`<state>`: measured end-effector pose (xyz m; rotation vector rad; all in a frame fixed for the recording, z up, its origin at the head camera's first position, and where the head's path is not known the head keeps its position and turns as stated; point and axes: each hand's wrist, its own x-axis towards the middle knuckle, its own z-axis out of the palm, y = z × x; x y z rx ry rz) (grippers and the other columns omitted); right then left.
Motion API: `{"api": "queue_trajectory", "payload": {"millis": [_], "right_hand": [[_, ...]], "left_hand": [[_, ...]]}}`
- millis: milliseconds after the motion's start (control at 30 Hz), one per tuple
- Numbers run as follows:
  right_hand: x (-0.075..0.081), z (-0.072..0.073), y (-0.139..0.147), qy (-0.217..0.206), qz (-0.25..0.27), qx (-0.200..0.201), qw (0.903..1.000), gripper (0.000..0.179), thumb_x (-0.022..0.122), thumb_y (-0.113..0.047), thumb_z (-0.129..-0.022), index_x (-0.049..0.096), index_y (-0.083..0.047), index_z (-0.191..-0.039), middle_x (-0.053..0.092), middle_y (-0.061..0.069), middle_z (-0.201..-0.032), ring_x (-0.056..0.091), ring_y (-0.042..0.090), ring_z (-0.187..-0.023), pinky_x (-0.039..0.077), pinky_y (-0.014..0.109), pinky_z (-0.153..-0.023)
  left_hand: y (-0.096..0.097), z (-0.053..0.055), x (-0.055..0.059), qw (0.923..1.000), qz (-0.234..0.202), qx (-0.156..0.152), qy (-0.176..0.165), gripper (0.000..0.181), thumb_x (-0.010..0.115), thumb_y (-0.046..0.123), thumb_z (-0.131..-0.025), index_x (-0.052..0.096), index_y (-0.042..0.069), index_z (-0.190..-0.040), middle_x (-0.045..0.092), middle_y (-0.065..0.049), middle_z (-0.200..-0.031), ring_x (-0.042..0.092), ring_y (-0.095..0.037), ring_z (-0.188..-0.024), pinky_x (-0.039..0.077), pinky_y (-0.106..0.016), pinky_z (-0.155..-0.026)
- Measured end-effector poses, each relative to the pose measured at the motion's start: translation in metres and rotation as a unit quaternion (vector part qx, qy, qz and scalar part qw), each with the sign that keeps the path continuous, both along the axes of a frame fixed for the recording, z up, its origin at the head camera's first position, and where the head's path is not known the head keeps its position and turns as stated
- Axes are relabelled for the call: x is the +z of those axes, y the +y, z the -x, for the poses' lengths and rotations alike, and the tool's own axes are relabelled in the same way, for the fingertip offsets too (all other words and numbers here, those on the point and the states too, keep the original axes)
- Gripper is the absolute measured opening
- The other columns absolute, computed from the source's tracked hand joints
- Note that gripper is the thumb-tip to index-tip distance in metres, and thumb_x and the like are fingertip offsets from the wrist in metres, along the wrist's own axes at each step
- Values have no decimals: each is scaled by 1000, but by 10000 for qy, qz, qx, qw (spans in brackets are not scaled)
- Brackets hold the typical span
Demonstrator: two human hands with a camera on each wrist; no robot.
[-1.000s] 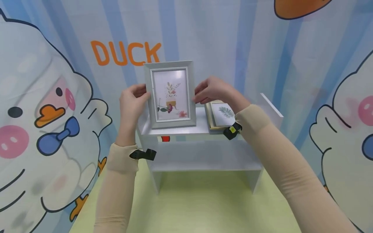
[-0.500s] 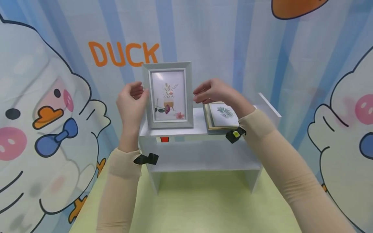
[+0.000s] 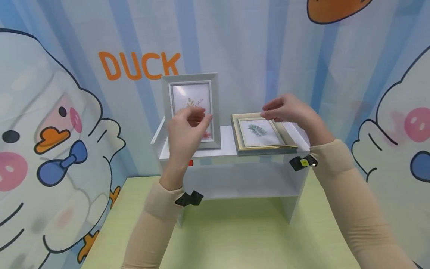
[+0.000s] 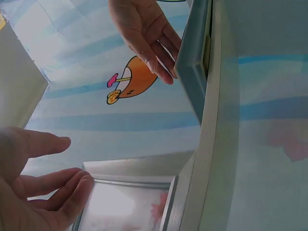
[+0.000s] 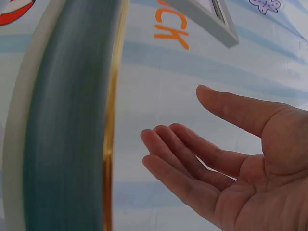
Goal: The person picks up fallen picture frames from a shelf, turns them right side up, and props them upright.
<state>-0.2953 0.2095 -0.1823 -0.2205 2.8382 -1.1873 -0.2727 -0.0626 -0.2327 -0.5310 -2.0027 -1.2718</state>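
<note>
A grey picture frame (image 3: 215, 97) with a flower print stands upright at the left of the white shelf top. My left hand (image 3: 186, 130) is in front of it, covering part of the print; its fingers are loosely bent and hold nothing. A gold-edged picture frame (image 3: 258, 133) with a green leaf print lies flat on the right side of the shelf. Over its far right part hovers my right hand (image 3: 290, 110), thumb and fingers apart. In the right wrist view that hand (image 5: 231, 159) shows relaxed and holding nothing, beside the gold edge.
The white shelf unit (image 3: 228, 149) has raised side panels, a lower board (image 3: 242, 183) and legs on a pale green surface (image 3: 235, 239). Behind it hangs a striped blue curtain (image 3: 242, 45) printed with ducks and orange lettering.
Both hands have let go of the grey picture frame, which stays standing. My left hand has moved right across its front, and my right hand has moved right over the gold-edged frame.
</note>
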Motion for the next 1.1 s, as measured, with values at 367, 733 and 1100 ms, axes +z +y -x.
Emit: {"api": "queue_trajectory", "payload": {"millis": [367,733,1100], "right_hand": [[-21,-10,33,179,-877,-626,9940,57,62,-40,-89,51,-5,-133,53,23,-133,55,37,-115,45,54,-96],[-35,-15,21,303,-1619,-616,9844,57,63,-35,-88,55,7,-127,51,29,-131,54,40,-110,50,50,-86],[-35,-15,14,326,-1489,-768,9853,47,64,-29,-88,62,6,-119,58,28,-125,60,35,-96,51,43,-76]], "left_hand": [[38,-2,-19,9882,742,-288,-1310,30,72,25,-85,69,5,-106,69,-6,-95,65,-16,-85,56,-27,-77],[61,-5,-38,9704,1534,-217,-1855,35,66,25,-88,65,4,-115,70,-9,-105,67,-15,-85,55,-24,-66],[63,-8,-43,9773,1294,-188,-1668,30,66,25,-88,65,6,-110,68,-2,-87,55,-12,-68,43,-19,-53]]}}
